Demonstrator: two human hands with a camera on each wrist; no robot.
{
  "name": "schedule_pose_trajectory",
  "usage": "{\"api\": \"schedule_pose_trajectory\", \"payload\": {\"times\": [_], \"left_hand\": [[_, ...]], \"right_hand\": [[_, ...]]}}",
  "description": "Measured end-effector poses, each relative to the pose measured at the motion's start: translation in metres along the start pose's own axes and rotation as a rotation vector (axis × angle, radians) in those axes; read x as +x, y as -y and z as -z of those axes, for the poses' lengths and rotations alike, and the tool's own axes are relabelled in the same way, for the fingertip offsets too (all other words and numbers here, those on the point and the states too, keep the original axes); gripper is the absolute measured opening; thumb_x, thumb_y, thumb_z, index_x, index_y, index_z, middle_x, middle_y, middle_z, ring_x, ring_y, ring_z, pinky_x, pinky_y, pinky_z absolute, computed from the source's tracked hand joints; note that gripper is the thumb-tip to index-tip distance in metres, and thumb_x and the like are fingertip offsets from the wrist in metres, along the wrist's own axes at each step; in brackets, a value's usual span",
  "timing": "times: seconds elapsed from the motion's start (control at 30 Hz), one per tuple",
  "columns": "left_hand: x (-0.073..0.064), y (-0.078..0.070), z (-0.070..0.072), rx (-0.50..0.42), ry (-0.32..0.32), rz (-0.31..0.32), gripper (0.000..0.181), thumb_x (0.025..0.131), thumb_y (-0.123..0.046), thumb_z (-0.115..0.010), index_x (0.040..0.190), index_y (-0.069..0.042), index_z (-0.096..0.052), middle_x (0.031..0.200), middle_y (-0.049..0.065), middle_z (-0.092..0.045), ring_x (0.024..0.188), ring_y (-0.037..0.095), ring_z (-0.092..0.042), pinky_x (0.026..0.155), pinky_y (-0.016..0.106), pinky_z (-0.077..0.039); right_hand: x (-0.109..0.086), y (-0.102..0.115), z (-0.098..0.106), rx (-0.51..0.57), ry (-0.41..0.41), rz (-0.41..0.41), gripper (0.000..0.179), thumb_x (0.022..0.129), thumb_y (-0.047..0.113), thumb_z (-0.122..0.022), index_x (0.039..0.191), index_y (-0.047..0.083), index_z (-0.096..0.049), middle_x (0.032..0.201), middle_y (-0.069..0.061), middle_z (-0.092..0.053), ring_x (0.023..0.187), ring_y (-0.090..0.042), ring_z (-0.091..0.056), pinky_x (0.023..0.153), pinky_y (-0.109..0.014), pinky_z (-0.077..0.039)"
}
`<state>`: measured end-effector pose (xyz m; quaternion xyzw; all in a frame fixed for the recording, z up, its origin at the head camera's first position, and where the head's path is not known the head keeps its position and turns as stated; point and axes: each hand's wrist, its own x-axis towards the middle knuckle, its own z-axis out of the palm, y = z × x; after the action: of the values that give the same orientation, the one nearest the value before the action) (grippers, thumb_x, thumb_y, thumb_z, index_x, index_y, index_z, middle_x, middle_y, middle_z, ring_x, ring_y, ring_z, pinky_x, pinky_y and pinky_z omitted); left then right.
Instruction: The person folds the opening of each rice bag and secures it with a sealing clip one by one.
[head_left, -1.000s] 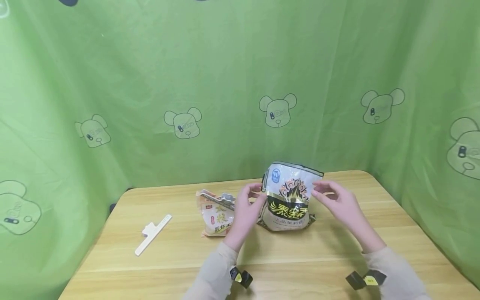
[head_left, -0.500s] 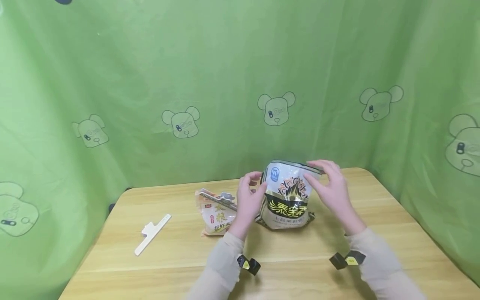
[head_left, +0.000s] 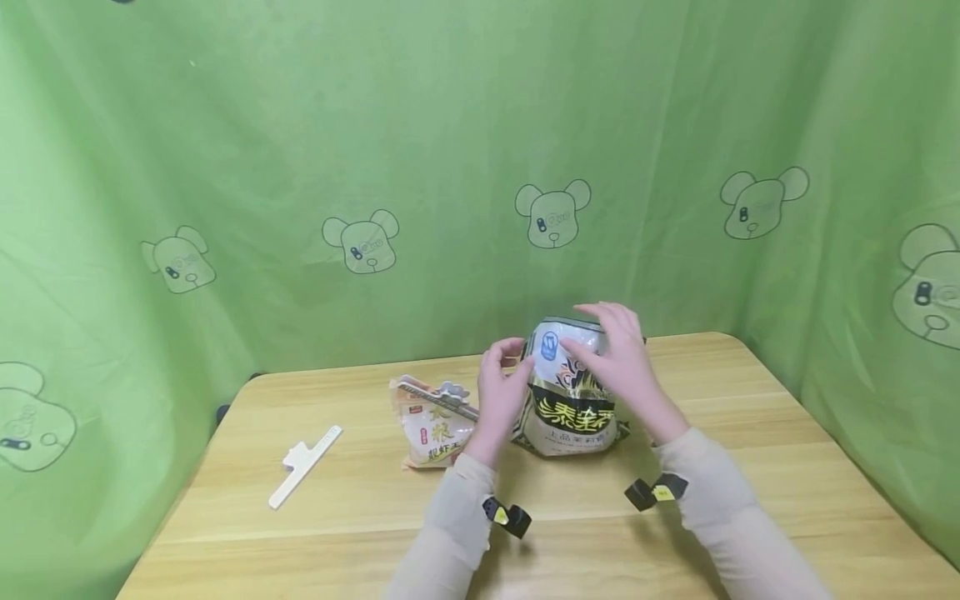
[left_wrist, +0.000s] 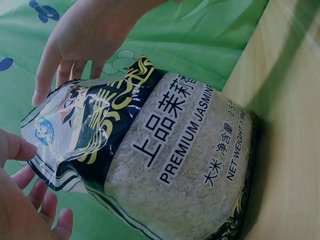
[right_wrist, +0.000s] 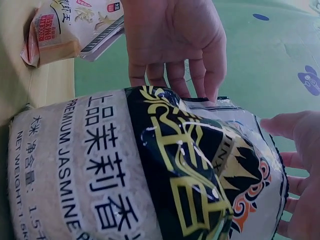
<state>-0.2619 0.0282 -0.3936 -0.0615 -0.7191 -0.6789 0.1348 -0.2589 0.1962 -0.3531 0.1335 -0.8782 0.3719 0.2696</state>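
A bag of rice (head_left: 573,437) stands upright on the table, its dark band crossed by yellow lettering. My left hand (head_left: 504,387) holds the bag's upper left side, thumb in front and fingers toward the back; the wrist views show the thumb at the edge. My right hand (head_left: 618,358) is at the bag's top, its thumb before the printed front and its fingers extended above and behind the rim. In the right wrist view, the right hand's thumb (right_wrist: 280,124) is close to the top edge. How firmly the right hand touches the plastic is unclear.
Left of the bag stands a smaller orange-and-white food packet (head_left: 431,433) with a long bag clip (head_left: 442,396) across its top. Another white bag clip (head_left: 303,467) lies farther left on the wooden table (head_left: 360,542). A green curtain (head_left: 450,125) surrounds the table.
My right hand has moved up and left from the bag's right side to its top. My left hand stays at the left side, with its forearm shifted slightly right. The bag stays in place.
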Motion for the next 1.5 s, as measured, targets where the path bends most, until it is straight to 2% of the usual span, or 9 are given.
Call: {"api": "schedule_pose_trajectory", "payload": {"times": [0.33,0.4,0.63,0.73,0.8,1.07,1.3,1.5], "left_hand": [[0.001,0.001,0.003,-0.056,0.069,0.06,0.023,0.082,-0.015,-0.061,0.106,-0.015,-0.059,0.104,0.002,-0.061,0.095,0.014,-0.053,0.083,0.028,-0.047],[-0.003,-0.007,0.006,-0.061,0.084,0.075,0.024,0.083,-0.015,-0.06,0.107,-0.012,-0.059,0.105,0.004,-0.061,0.096,0.014,-0.053,0.085,0.028,-0.047],[-0.006,-0.014,0.009,-0.055,0.09,0.099,0.022,0.084,-0.014,-0.059,0.106,-0.012,-0.06,0.103,0.003,-0.062,0.096,0.014,-0.054,0.088,0.03,-0.047],[-0.011,-0.025,0.011,-0.041,0.098,0.111,0.024,0.085,-0.011,-0.057,0.108,-0.008,-0.058,0.107,0.007,-0.061,0.099,0.016,-0.054,0.089,0.03,-0.046],[-0.011,-0.025,0.012,-0.031,0.101,0.109,0.024,0.085,-0.011,-0.057,0.109,-0.007,-0.058,0.107,0.007,-0.061,0.099,0.016,-0.055,0.089,0.03,-0.046],[-0.001,0.001,0.008,-0.087,0.107,0.11,0.023,0.083,-0.018,-0.06,0.106,-0.014,-0.06,0.104,0.002,-0.062,0.096,0.013,-0.056,0.088,0.028,-0.047],[0.0,0.006,0.008,-0.073,0.088,0.085,0.019,0.083,-0.022,-0.06,0.102,-0.018,-0.061,0.099,-0.001,-0.063,0.092,0.011,-0.057,0.085,0.028,-0.047],[0.0,0.008,0.008,-0.024,0.082,0.07,0.02,0.081,-0.016,-0.062,0.1,-0.02,-0.062,0.095,-0.001,-0.062,0.092,0.011,-0.055,0.083,0.028,-0.047]], "right_hand": [[0.007,0.005,-0.006,-0.079,0.034,-0.021,0.05,0.073,0.036,-0.071,0.112,0.009,-0.056,0.119,-0.013,-0.05,0.118,-0.031,-0.033,0.098,-0.058,-0.024],[0.008,0.006,-0.008,-0.095,0.032,-0.017,0.048,0.072,0.037,-0.071,0.109,0.009,-0.057,0.117,-0.014,-0.051,0.116,-0.032,-0.034,0.097,-0.057,-0.025],[0.009,0.004,-0.01,-0.12,0.024,-0.018,0.046,0.072,0.036,-0.071,0.104,0.006,-0.057,0.115,-0.015,-0.052,0.114,-0.033,-0.036,0.095,-0.058,-0.026],[0.009,0.005,-0.01,-0.115,0.015,-0.027,0.042,0.073,0.034,-0.071,0.101,0.006,-0.057,0.114,-0.016,-0.052,0.113,-0.033,-0.036,0.094,-0.058,-0.027],[0.009,0.004,-0.01,-0.106,0.008,-0.037,0.039,0.074,0.032,-0.07,0.099,0.005,-0.057,0.114,-0.016,-0.051,0.114,-0.034,-0.036,0.095,-0.058,-0.027],[0.011,0.002,-0.01,-0.065,-0.015,-0.043,0.032,0.075,0.03,-0.069,0.093,0.007,-0.057,0.113,-0.015,-0.052,0.112,-0.033,-0.038,0.093,-0.059,-0.028],[0.01,-0.001,-0.007,0.023,-0.045,-0.039,0.023,0.078,0.023,-0.068,0.093,0.007,-0.06,0.107,-0.013,-0.054,0.105,-0.029,-0.042,0.088,-0.058,-0.035],[0.01,-0.002,-0.005,0.074,-0.045,-0.059,0.013,0.082,0.019,-0.063,0.092,0.011,-0.062,0.107,-0.009,-0.056,0.105,-0.025,-0.044,0.09,-0.056,-0.034]]}}
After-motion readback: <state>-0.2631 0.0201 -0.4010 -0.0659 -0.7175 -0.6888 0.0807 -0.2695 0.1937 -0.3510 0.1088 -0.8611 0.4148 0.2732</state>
